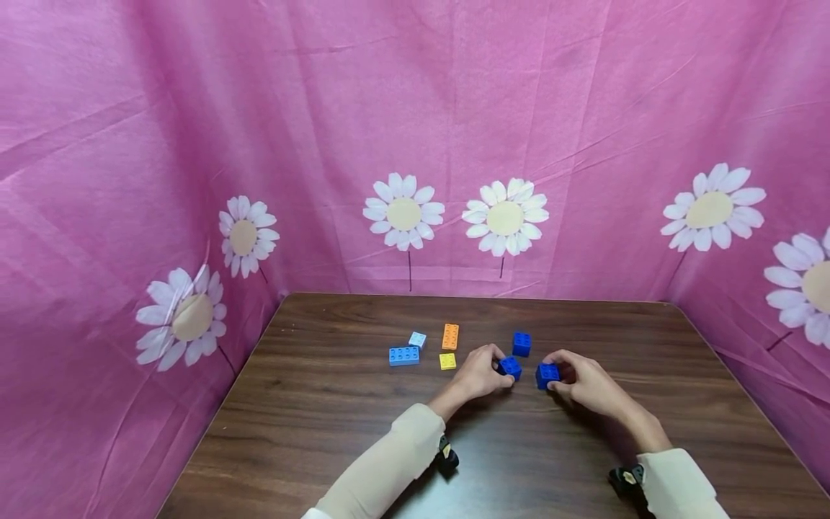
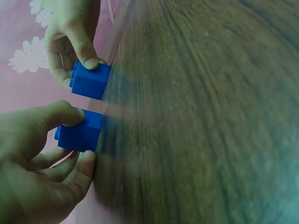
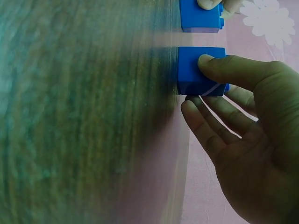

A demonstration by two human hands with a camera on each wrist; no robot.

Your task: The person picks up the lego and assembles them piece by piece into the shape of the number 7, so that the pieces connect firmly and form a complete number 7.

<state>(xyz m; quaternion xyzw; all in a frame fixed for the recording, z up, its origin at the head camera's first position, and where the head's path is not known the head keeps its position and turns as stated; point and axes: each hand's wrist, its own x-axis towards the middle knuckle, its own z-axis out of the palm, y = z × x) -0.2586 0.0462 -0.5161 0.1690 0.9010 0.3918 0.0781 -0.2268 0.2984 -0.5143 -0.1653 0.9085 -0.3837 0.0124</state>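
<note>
My left hand pinches a dark blue toy brick between thumb and fingers, low at the table top. To its right, my right hand grips a second dark blue brick of like size, studs facing up. A narrow gap parts the two bricks. In the left wrist view the left hand's brick has the thumb across its near side. The right wrist view shows the right thumb pressed on the other brick. A third dark blue brick stands just behind the two.
Left of the hands lie an orange brick, a small yellow brick, a long blue brick and a small light blue brick. Pink cloth with daisies hangs around the brown wooden table.
</note>
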